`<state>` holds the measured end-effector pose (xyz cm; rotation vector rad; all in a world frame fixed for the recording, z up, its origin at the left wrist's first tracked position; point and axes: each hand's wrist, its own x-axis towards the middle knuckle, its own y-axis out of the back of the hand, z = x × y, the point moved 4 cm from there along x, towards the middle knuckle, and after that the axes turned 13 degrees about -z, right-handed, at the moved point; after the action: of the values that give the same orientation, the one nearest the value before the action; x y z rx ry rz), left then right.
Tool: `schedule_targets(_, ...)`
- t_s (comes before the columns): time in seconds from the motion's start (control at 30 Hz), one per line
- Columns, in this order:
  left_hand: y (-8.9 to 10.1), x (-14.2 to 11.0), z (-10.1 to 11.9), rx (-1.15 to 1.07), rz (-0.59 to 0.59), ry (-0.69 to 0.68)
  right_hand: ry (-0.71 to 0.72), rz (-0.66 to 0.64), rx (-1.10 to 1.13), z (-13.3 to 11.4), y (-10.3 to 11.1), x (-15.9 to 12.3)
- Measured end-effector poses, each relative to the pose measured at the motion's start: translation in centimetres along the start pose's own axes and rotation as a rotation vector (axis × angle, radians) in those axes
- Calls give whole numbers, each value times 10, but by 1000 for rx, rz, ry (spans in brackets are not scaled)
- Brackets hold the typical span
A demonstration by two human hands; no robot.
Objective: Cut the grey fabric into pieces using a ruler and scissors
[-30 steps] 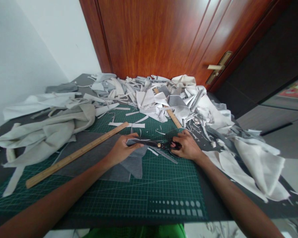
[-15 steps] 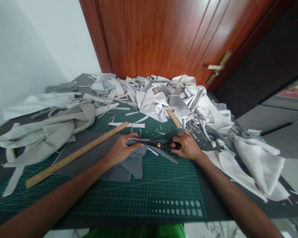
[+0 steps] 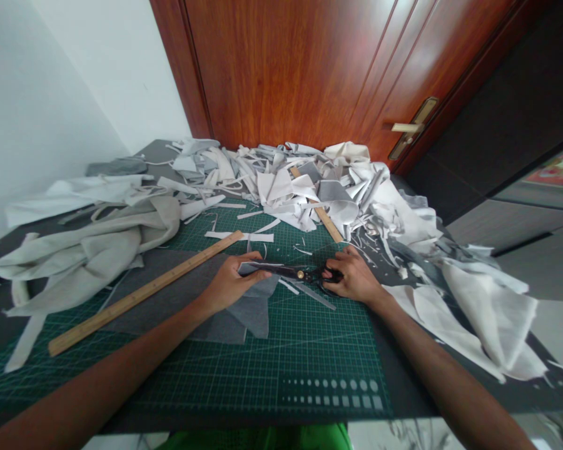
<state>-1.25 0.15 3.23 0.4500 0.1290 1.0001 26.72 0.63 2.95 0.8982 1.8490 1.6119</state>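
Note:
My left hand (image 3: 237, 279) pinches a folded grey piece of fabric (image 3: 258, 315) between thumb and fingers, over the cutting mat. Black-handled scissors (image 3: 300, 274) are gripped by my right hand (image 3: 351, 275), its fingers in the handle loops. Their blades point left and lie along the top edge of the fabric, close to my left thumb. How far apart the blades are, I cannot tell. A larger grey fabric sheet (image 3: 150, 269) lies flat under my left forearm, with a wooden ruler (image 3: 145, 292) slanting across it.
The green cutting mat (image 3: 319, 350) covers the middle of the dark table. Heaped white and grey fabric scraps (image 3: 281, 187) line the back, with a second wooden ruler (image 3: 328, 224) partly buried. Beige cloth (image 3: 98, 250) is bunched at left, and white cloth (image 3: 488, 312) at right.

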Motion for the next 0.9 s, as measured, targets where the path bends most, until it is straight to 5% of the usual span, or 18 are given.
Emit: schedule_targets(0.9,0,0,1,22,-3,-5,3,6,-2,2,-1,0)
